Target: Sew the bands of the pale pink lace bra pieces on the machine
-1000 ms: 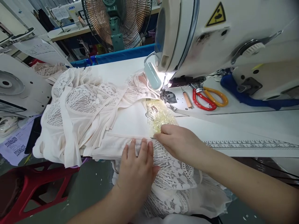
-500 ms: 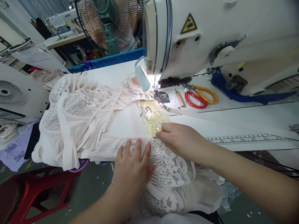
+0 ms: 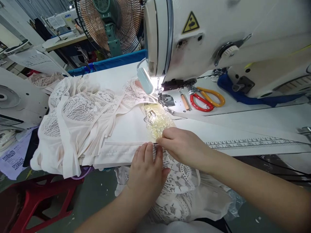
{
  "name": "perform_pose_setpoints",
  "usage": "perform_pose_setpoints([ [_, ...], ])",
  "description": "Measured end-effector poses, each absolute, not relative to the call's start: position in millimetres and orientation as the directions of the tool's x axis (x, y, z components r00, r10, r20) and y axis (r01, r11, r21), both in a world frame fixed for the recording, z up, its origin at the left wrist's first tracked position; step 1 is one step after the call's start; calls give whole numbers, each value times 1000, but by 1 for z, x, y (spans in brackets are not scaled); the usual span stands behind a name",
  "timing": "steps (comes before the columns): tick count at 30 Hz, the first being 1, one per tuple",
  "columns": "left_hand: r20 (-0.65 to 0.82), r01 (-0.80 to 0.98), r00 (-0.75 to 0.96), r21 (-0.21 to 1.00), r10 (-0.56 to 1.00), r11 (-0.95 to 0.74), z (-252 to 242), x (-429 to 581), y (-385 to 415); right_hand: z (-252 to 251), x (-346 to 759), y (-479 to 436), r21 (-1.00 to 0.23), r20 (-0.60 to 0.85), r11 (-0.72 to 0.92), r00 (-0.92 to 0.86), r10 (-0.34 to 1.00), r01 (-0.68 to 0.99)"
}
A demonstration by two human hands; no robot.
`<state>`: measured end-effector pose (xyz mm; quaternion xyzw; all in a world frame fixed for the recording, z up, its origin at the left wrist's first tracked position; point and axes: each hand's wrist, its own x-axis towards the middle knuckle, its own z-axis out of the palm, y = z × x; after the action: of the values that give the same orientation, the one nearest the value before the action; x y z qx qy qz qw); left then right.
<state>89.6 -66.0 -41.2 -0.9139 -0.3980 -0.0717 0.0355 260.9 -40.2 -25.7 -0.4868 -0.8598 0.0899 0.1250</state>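
Observation:
My left hand [image 3: 147, 170] lies flat, fingers stretched out, on a white lace piece [image 3: 178, 181] at the table's front edge. My right hand [image 3: 183, 147] is closed in a pinch at the lace's top edge, beside a thin cream strap [image 3: 126, 142]; a small metal tip shows at its fingertips. Just beyond my right hand lies a crinkled yellowish clear plastic wrap [image 3: 159, 121]. The white sewing machine [image 3: 218, 35] stands behind, its lit needle area [image 3: 166, 100] a short way past the plastic.
A heap of cream lace garments [image 3: 80, 119] covers the table's left. Red and orange scissors [image 3: 206, 98] and a wooden-handled tool [image 3: 184, 101] lie on the machine bed. A measuring tape [image 3: 252, 142] runs along the table edge. A fan [image 3: 109, 22] stands behind, a red stool [image 3: 36, 200] lower left.
My left hand slid right and closer to my right hand, so the fingertips now meet at the lace's edge. The view shifted slightly right.

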Motion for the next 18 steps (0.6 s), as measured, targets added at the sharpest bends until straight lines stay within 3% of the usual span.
perform_pose_setpoints([
  [12,165,730,678,-39,716,-683,-39,90,-65,-17,274,-37,-183,31,598,-604,797,780],
  [18,160,728,680,-39,715,-684,-38,91,-64,-14,287,-47,-173,90,519,-512,854,837],
])
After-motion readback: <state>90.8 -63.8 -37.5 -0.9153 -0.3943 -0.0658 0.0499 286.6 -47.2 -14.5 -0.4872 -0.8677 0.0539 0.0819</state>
